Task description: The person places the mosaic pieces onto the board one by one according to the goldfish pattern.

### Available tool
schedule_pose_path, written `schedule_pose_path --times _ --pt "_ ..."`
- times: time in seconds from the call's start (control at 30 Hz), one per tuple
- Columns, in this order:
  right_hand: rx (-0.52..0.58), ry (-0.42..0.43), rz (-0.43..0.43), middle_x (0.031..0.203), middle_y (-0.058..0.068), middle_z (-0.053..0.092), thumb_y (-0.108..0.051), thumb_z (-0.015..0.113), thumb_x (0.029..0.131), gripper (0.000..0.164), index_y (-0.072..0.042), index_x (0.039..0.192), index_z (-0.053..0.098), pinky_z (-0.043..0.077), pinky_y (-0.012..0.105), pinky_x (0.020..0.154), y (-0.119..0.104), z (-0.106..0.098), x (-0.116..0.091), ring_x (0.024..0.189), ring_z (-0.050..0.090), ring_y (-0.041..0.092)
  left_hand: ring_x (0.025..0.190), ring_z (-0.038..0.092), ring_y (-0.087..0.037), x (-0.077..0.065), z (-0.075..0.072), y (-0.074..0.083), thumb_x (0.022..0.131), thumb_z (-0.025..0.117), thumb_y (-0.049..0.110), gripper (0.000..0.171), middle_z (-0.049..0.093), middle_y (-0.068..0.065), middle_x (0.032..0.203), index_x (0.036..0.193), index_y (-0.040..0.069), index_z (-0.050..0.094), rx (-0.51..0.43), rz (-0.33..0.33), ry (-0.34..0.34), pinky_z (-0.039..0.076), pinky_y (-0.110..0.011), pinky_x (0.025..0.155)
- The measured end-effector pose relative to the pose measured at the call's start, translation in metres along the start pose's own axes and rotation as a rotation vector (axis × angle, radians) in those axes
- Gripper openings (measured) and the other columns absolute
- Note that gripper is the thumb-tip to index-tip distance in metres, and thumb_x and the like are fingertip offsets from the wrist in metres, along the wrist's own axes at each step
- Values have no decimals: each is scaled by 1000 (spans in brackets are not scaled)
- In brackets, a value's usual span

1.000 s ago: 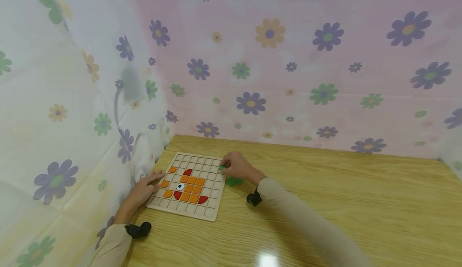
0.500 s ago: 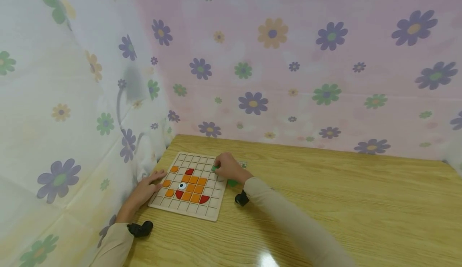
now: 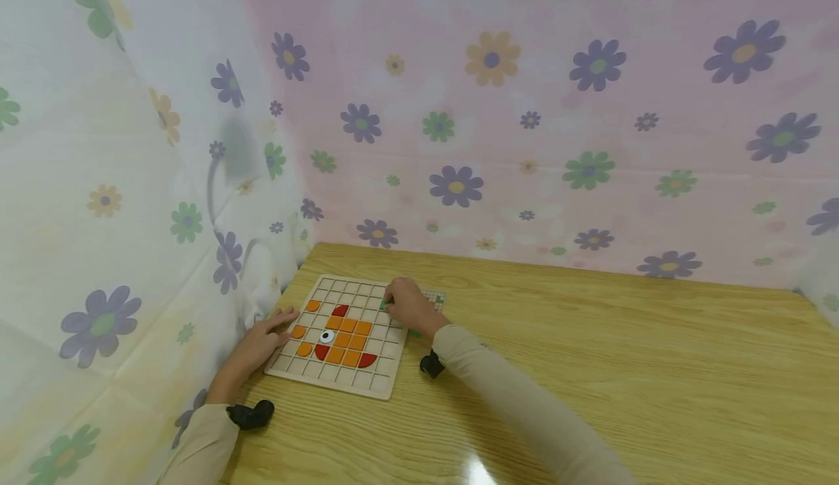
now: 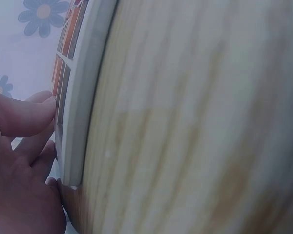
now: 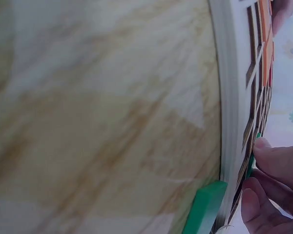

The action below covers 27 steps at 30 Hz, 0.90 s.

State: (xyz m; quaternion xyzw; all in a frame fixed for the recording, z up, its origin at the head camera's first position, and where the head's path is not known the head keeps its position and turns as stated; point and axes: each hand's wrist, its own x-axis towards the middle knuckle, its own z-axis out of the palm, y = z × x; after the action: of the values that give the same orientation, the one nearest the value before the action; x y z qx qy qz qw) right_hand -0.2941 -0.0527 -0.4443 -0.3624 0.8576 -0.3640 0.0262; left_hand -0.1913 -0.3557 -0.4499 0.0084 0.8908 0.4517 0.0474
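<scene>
A wooden grid board [image 3: 314, 381] lies on the table with orange square tiles [image 3: 343, 340] grouped in its middle. Among them sit red quarter-round pieces [image 3: 368, 360] and a white eye tile [image 3: 327, 336]; rounded orange pieces [image 3: 313, 306] stand along the left side. My left hand [image 3: 261, 341] rests on the board's left edge, thumb [image 4: 31, 114] on top in the left wrist view. Over the upper right cells, my right hand [image 3: 409, 303] pinches a small green piece [image 5: 251, 165] close to the grid. Its fingers hide most of that piece.
Another green piece [image 5: 205, 207] lies on the table beside the board's right edge, mostly behind my right hand in the head view. A small gridded card [image 3: 435, 298] lies just past that hand. Flowered cloth [image 3: 524, 143] walls off the back and left.
My right hand has moved left from the board's right edge to over its upper right cells, carrying the green piece. The gridded card has come into view behind it. My left hand stays put.
</scene>
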Motion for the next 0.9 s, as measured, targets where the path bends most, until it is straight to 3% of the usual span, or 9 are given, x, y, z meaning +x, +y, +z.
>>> schedule_pose_path --times 0.03,0.13,0.27,0.3,0.4,0.57,0.77,0.9 --pt "-11 3 8 60 -3 48 5 63 86 30 -7 59 59 32 23 53 0 1 0 50 33 6 142 7 -37 0 0 0 98 50 13 48 26 -17 152 143 2 41 2 0 -1 10 -59 110" --pt "-32 16 -7 65 0 57 4 65 85 21 -4 66 66 34 23 54 -1 1 -1 52 38 7 142 7 -37 0 0 0 98 51 14 48 26 -16 152 143 3 41 8 -4 -1 11 -59 109" --pt "-43 -3 -33 70 6 60 3 65 85 11 -1 75 69 42 25 59 -3 -4 -5 59 46 11 142 8 -37 0 0 0 98 50 13 48 25 -16 153 143 2 41 11 -5 -2 11 -59 109" --pt "-46 -13 -39 82 11 64 3 65 85 6 3 86 71 46 28 64 -3 -5 -6 67 52 14 142 8 -38 1 0 0 98 50 13 47 25 -17 152 143 1 41 14 -3 -2 11 -59 109" --pt "-84 -27 -63 91 15 64 5 62 84 14 4 96 71 51 33 73 -2 -9 -9 80 58 22 142 7 -38 0 0 2 98 49 11 48 25 -18 153 143 1 39 21 -1 -7 11 -60 109" --pt "-118 -48 -73 99 14 63 8 57 84 25 1 104 69 51 34 79 1 -15 -12 92 58 24 142 7 -38 -1 0 4 98 49 13 48 24 -17 153 144 1 39 18 1 -12 10 -60 109" --pt "-44 -89 -46 103 15 61 2 60 87 22 2 107 68 50 37 80 -2 -30 -19 96 58 27 142 7 -38 -1 -1 6 98 50 15 48 25 -17 153 143 1 40 24 -7 -5 10 -61 109" --pt "-57 -105 -61 102 13 60 0 60 88 21 1 107 68 50 36 77 -3 -40 -27 94 57 26 142 7 -38 -2 0 5 98 50 14 48 25 -17 153 143 1 40 35 -14 0 9 -61 108"
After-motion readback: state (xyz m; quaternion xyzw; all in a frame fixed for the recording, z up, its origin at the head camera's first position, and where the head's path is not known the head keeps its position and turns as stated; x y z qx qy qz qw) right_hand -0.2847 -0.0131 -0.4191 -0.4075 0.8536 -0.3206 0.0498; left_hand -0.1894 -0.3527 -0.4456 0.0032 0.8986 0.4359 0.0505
